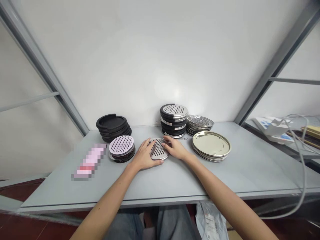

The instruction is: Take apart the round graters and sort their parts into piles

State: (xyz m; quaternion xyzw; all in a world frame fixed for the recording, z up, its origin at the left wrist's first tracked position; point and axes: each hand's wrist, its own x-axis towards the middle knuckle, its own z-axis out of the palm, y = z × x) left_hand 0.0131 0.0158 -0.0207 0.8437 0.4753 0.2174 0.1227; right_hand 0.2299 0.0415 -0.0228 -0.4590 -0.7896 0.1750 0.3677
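Note:
A round metal grater plate (159, 150) with rows of holes lies on the table in front of me. My left hand (145, 155) grips its left side, fingers over the top and thumb along the front rim. My right hand (176, 148) holds the right side, with thumb and fingers bent at the far right rim. The plate's edges under both hands are hidden. Left of my left hand stands a stack of loose grater discs (121, 145), the top one perforated. Right of my right hand is a stack of shiny, shallow round metal lids (211, 144).
Black ring-shaped holders (112, 125) are piled at the back left. Assembled black-and-silver graters (174, 110) stand stacked at the back, beside more metal discs (200, 122). A blurred pink item (90, 161) lies at the left. A white cable (303, 180) hangs over the table's right side.

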